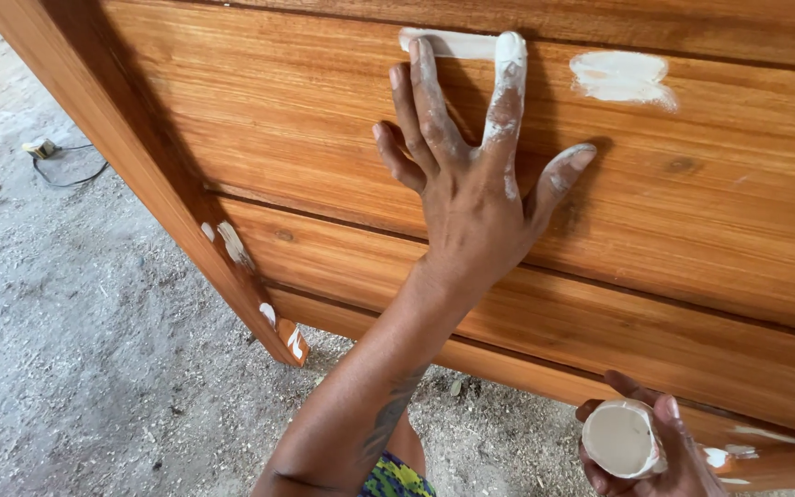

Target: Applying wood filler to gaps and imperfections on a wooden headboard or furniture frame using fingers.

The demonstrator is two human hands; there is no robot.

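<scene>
My left hand (471, 198) lies spread on the wooden panel (324, 120), forefinger smearing white filler (448, 42) along its groove; my right hand (664, 451) cups the filler lump (618, 439). Next, I judge, smoothing the nearby patch (620, 75).

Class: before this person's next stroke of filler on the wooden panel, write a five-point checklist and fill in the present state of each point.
1. Left hand spread flat against the wooden panel: ok.
2. Forefinger coated in white filler: ok.
3. Filler streak lies along the groove at the fingertips: ok.
4. Right hand grips the filler lump, supply left: ok.
5. Filler patch flush with the wood: cannot tell.
</scene>
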